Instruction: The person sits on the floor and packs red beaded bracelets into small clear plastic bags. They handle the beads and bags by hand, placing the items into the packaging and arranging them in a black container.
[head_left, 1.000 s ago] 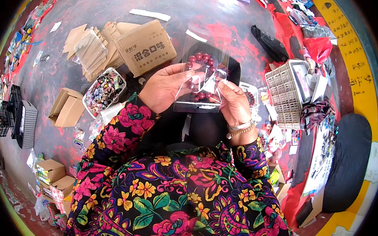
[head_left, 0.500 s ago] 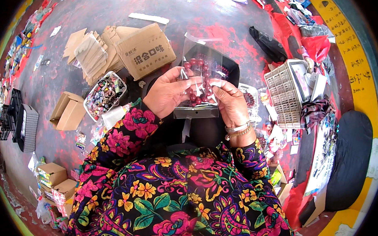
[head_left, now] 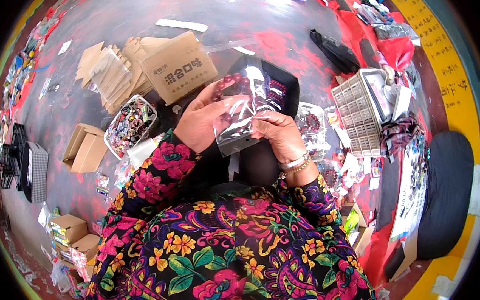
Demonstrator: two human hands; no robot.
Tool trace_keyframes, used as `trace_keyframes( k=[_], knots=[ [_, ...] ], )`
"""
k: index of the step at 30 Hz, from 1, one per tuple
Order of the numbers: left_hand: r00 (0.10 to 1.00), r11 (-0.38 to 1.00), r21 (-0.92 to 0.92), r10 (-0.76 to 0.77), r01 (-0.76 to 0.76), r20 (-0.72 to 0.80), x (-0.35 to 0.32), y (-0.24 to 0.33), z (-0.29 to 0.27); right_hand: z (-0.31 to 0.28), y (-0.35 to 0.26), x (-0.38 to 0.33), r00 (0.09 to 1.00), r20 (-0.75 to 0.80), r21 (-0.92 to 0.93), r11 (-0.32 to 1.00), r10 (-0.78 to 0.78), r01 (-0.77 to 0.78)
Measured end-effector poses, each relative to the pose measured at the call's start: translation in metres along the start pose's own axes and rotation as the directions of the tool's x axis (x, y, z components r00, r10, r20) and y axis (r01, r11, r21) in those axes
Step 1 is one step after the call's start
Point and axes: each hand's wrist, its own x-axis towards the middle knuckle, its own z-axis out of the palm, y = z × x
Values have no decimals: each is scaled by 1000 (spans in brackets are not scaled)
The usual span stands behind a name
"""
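Note:
Both hands are at a clear plastic bag (head_left: 237,129) with a dark strip along its near edge. My left hand (head_left: 199,119) is closed on a string of dark red beads (head_left: 228,80), its thumb lying across the shiny film. Most of the string is hidden by the fingers and glare, so I cannot tell whether it lies inside or behind the bag. My right hand (head_left: 280,136) pinches the bag's right side between thumb and fingers. Just beyond the hands is a black box (head_left: 290,86) holding dark beaded pieces.
To the right, a white basket (head_left: 321,145) holds dark red beads, beside a larger cream basket (head_left: 353,115). On the left are a white basket of hair ties (head_left: 152,114), an open carton (head_left: 83,148) and a big cardboard box (head_left: 183,68). Loose items litter the floor's sides.
The bag has tilted and shifted left and slightly down. The red beads, earlier spread across the bag's middle, now show mainly at my left fingertips. My right hand has moved left and down.

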Motion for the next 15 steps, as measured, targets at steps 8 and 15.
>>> trace_keyframes(
  k=[8,15],
  knots=[
    [991,999,33,-28,33,-131,2,-3,-14,3,5,-2,993,113,-81,996,-27,37],
    [981,999,-39,-36,30,-190,1,-11,-26,5,8,0,998,63,32,999,12,-14]
  ],
)
